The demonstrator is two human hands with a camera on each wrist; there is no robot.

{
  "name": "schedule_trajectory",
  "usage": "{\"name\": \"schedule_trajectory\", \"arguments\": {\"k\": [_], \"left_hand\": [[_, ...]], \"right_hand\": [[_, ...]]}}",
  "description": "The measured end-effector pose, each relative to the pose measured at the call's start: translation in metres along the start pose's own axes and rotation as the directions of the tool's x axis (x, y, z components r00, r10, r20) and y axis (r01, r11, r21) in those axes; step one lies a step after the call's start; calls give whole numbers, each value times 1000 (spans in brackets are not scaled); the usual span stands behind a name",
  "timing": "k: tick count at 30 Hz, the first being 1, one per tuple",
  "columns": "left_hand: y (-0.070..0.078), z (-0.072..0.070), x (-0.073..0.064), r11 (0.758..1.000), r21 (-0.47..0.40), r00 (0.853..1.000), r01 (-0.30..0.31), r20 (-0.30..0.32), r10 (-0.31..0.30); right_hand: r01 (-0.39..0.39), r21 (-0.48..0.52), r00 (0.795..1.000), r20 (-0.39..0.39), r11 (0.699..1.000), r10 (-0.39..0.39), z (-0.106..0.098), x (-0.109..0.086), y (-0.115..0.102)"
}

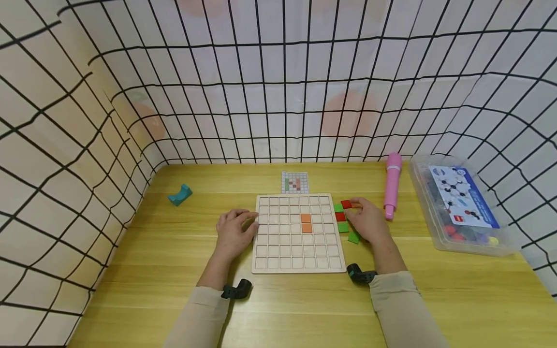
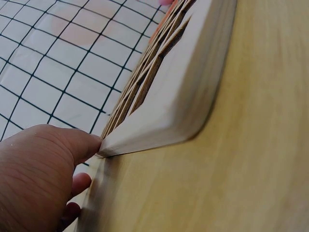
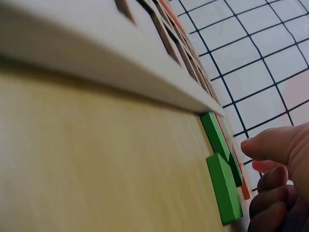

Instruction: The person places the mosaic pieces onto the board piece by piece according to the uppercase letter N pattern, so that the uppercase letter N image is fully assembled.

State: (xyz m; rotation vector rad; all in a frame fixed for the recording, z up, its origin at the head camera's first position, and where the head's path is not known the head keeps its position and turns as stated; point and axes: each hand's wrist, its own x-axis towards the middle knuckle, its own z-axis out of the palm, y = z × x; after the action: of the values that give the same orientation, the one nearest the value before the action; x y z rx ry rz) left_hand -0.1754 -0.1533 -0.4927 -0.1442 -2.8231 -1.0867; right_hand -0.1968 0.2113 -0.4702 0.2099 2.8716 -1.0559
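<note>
A pale wooden grid board (image 1: 281,246) lies flat, with two orange square tiles (image 1: 306,223) in its cells. My left hand (image 1: 235,232) rests beside the board's left edge, and its thumb touches the corner in the left wrist view. At the right edge lie several tiles: a green tile (image 1: 343,227), a red tile (image 1: 340,217) and another red tile (image 1: 345,204). My right hand (image 1: 367,220) hovers over this group, thumb and index finger apart around a partly hidden orange tile (image 1: 357,205). A loose green tile (image 1: 354,238) lies near its palm.
A small printed pattern card (image 1: 295,182) sits behind the board. To the right are a pink marker-like stick (image 1: 392,186) and a clear plastic box (image 1: 474,244) with coloured parts. A teal curved piece (image 1: 180,195) lies at left. Black netting (image 1: 285,113) surrounds the table.
</note>
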Motion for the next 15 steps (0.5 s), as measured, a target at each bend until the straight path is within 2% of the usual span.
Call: {"name": "schedule_trajectory", "arguments": {"k": [7,15], "left_hand": [[1,0,0,1000,2,1000,-1,4,1],[1,0,-1,1000,-1,1000,-10,-1,10]], "right_hand": [[-29,-68,999,11,997,30,-2,-1,1],[-42,-83,999,2,996,42,-3,-1,3]]}}
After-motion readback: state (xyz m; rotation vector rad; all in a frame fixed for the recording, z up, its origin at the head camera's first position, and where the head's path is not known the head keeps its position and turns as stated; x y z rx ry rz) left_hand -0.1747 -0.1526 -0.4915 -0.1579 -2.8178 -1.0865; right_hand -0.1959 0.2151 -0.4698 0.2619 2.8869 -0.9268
